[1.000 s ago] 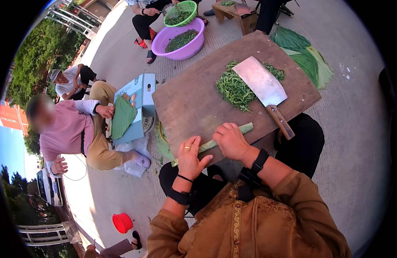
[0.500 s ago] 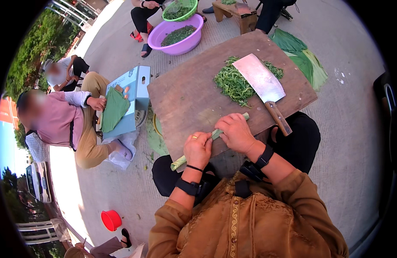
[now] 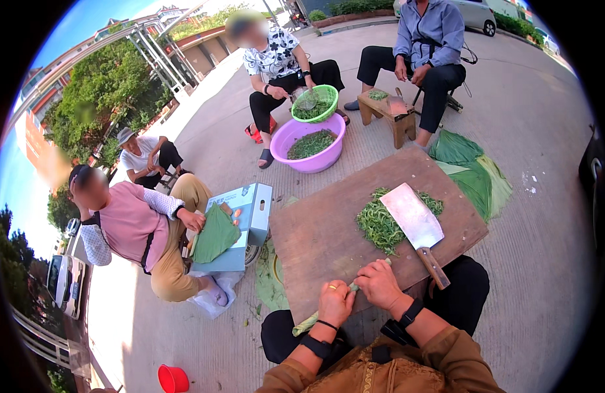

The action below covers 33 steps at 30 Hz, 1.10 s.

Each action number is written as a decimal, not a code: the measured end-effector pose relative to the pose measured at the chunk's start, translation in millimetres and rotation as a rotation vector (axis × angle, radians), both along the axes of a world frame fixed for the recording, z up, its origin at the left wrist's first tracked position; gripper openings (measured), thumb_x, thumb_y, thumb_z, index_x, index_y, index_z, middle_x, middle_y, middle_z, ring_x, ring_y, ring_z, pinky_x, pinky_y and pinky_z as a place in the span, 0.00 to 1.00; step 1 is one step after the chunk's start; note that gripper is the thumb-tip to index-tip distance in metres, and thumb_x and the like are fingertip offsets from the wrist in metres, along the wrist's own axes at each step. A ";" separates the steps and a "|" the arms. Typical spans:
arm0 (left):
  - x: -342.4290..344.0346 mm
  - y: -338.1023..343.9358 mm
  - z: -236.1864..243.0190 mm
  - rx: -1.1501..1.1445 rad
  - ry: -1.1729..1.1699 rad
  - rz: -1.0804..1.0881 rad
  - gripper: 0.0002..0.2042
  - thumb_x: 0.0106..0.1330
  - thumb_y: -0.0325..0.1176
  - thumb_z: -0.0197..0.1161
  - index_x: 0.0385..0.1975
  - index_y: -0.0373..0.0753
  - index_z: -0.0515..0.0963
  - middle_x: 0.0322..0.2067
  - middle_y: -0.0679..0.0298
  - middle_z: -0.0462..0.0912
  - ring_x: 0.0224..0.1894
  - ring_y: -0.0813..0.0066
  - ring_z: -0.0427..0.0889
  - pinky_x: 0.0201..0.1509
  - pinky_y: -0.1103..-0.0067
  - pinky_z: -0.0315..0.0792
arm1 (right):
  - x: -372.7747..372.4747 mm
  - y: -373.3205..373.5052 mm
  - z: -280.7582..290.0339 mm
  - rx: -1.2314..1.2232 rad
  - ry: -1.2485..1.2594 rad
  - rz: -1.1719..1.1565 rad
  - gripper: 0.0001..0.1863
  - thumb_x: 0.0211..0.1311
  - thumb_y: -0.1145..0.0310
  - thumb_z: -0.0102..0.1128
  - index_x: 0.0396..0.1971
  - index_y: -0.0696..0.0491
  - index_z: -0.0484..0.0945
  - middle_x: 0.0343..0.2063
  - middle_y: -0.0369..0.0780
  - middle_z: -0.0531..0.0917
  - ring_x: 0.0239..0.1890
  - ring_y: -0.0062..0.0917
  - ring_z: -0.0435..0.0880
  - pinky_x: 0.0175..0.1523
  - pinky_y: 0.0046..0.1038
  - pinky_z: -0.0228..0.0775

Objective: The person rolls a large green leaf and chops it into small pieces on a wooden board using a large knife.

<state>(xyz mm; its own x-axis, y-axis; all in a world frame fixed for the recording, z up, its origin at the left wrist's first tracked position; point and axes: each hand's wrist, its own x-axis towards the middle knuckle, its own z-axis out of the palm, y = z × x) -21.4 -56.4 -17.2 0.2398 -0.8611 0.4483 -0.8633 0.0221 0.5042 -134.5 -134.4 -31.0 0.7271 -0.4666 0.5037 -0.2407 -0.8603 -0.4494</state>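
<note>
A tightly rolled green leaf (image 3: 307, 323) lies slantwise along the near edge of a wooden board (image 3: 315, 242). My left hand (image 3: 336, 302) pinches it near the middle, thumb and fingers closed. Just beside it, my right hand (image 3: 379, 284) is closed over the roll's upper part, and a short pale end sticks out beyond the fingers. A cleaver (image 3: 412, 215) rests flat on a heap of finely shredded greens (image 3: 377, 226), its wooden handle pointing toward my right knee. The fingers hide the roll's middle.
Large green leaves (image 3: 476, 173) lie on the ground past the board's right side. Beyond the board stands a purple basin (image 3: 307, 165) of shreds; a person tips a green basket (image 3: 315, 108) over it. At left, someone holds a leaf (image 3: 216, 234) on a blue box (image 3: 255, 213). A red bucket (image 3: 173, 378) stands lower left.
The view has tilted upward, so the board and my hands sit lower and further right, and more of the people beyond shows. Both hands keep their grip on the rolled leaf.
</note>
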 end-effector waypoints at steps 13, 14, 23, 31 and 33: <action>-10.9 -9.7 1.4 0.125 0.042 0.096 0.06 0.43 0.25 0.56 0.22 0.41 0.72 0.24 0.61 0.72 0.29 0.61 0.71 0.31 0.72 0.66 | -36.6 22.0 13.5 -0.090 -0.088 -0.187 0.12 0.36 0.74 0.52 0.27 0.52 0.72 0.33 0.40 0.71 0.39 0.32 0.67 0.44 0.32 0.57; -10.9 -9.3 2.3 0.130 0.030 0.093 0.05 0.43 0.25 0.56 0.22 0.41 0.72 0.24 0.62 0.71 0.28 0.61 0.71 0.30 0.72 0.66 | -41.6 27.5 11.1 -0.073 -0.084 -0.174 0.12 0.36 0.74 0.52 0.28 0.52 0.72 0.33 0.40 0.71 0.39 0.32 0.67 0.44 0.32 0.58; -2.3 -11.7 2.8 0.172 -0.106 0.054 0.02 0.44 0.26 0.54 0.19 0.39 0.72 0.23 0.59 0.70 0.26 0.60 0.69 0.29 0.71 0.66 | -11.4 13.1 129.4 -0.049 -0.021 0.026 0.22 0.36 0.74 0.52 0.39 0.54 0.66 0.25 0.42 0.73 0.31 0.34 0.71 0.35 0.33 0.61; 5.0 -6.7 -50.9 0.205 0.307 -0.031 0.07 0.44 0.25 0.53 0.25 0.39 0.72 0.23 0.57 0.68 0.28 0.60 0.68 0.31 0.71 0.64 | 67.5 8.6 266.6 -0.137 -0.155 0.049 0.17 0.38 0.68 0.53 0.33 0.58 0.68 0.23 0.46 0.76 0.29 0.38 0.76 0.33 0.35 0.67; 4.9 -8.2 -8.5 0.062 0.125 -0.049 0.08 0.44 0.23 0.52 0.26 0.40 0.73 0.22 0.58 0.68 0.27 0.60 0.67 0.31 0.71 0.64 | 43.7 4.9 226.5 -0.066 -0.037 0.052 0.20 0.40 0.69 0.50 0.39 0.55 0.66 0.23 0.46 0.75 0.28 0.38 0.75 0.33 0.36 0.65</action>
<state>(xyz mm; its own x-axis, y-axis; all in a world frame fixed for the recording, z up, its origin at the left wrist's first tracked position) -16.5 -64.6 -25.7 0.2477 -0.8983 0.3629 -0.7926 0.0275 0.6091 -90.9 -129.5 195.5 0.7302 -0.3933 0.5586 -0.1790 -0.8993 -0.3991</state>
